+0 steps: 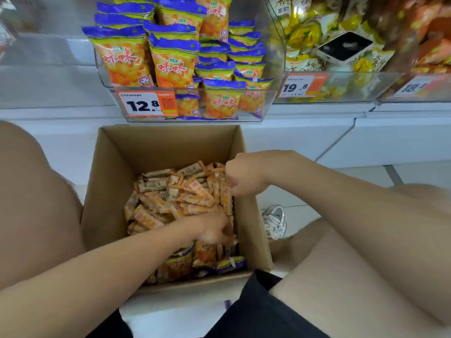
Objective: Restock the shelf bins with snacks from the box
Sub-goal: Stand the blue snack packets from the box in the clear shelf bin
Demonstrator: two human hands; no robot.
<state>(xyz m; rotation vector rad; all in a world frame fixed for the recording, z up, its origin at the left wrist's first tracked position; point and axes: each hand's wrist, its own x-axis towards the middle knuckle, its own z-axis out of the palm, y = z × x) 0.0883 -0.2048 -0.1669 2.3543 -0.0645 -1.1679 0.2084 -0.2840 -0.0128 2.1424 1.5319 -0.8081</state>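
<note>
Where left hand (212,230) meets snacks (170,191), grip unclear, right hand (244,175) grasping box (109,191), bin (103,74) above

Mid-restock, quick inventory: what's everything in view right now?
cardboard box: one, brown, floor below shelf
snack bars: many, orange and brown, inside box
snack bags: many, purple-orange, clear bin tagged 12.8; few in box
yellow packs: many, middle bin tagged 19.8
orange packs: many, far-right bin
shoe: one, silver, right of box
left hand: in the bars, blurred
right hand: curled over box's right rim
</note>
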